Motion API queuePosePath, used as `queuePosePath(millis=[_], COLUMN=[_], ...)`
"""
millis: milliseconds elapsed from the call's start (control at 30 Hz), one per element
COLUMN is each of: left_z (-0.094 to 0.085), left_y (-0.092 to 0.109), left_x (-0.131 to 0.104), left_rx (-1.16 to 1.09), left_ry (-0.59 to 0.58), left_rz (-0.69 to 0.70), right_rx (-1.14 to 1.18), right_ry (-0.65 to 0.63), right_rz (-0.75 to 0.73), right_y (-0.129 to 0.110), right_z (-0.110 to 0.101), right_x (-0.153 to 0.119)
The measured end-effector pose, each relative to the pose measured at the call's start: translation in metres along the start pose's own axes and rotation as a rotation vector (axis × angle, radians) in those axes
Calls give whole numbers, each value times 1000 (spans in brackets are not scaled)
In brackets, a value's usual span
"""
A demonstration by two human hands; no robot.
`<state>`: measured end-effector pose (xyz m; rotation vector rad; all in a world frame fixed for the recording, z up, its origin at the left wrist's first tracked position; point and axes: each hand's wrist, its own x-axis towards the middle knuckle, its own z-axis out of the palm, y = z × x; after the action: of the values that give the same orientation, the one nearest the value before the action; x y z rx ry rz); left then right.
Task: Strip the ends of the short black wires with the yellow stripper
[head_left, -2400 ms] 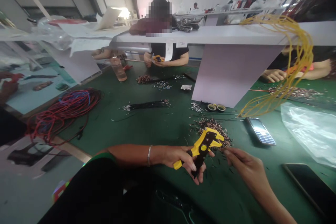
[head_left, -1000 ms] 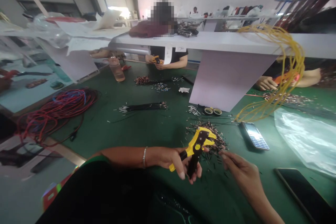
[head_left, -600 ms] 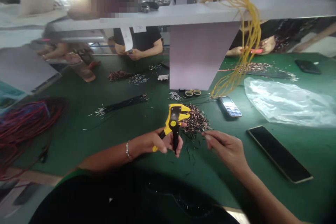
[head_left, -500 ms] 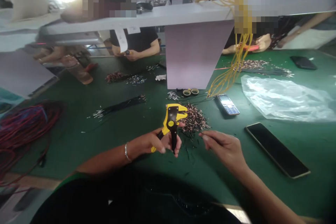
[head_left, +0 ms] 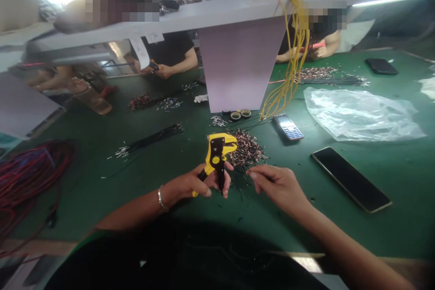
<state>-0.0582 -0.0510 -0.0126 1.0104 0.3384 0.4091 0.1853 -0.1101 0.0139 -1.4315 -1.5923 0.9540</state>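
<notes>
My left hand [head_left: 207, 181] is closed round the handles of a yellow and black wire stripper [head_left: 216, 156], whose jaws point up and to the right. Just right of it, my right hand [head_left: 277, 183] pinches a thin dark wire [head_left: 248, 171] between thumb and fingertips; most of the wire is hidden. Beyond the fingertips lies a heap of short wire pieces [head_left: 246, 149] with coppery ends. Loose black scraps [head_left: 240, 192] are scattered on the green table in front of it.
A keypad phone [head_left: 288, 128], a large dark phone [head_left: 351, 179] and a clear plastic bag [head_left: 360, 113] lie rightward. A black wire bundle [head_left: 152, 137] and red cable coils [head_left: 30, 172] lie leftward. Yellow wires [head_left: 295, 54] hang from the shelf [head_left: 217, 9]. Co-workers' hands [head_left: 165, 70] work opposite.
The view has shifted, so things sit further left. The stripper's jaws are closer together than before. My right hand stays pinched near the heap, nearly in the same place.
</notes>
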Motion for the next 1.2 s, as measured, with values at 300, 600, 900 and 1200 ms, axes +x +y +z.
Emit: queuePosePath(millis=[300, 600, 900, 1200], left_z=[4, 4, 1, -1], left_y=[6, 6, 1, 0], left_x=[-2, -1, -1, -2], left_rx=[91, 180, 226, 278], left_ry=[65, 116, 149, 163], left_rz=[16, 14, 54, 57], right_rx=[174, 600, 770, 803], right_ry=[-85, -265, -315, -307], right_rz=[151, 341, 372, 398], right_y=[-13, -25, -29, -28], right_z=[10, 18, 29, 31], right_x=[2, 7, 4, 3])
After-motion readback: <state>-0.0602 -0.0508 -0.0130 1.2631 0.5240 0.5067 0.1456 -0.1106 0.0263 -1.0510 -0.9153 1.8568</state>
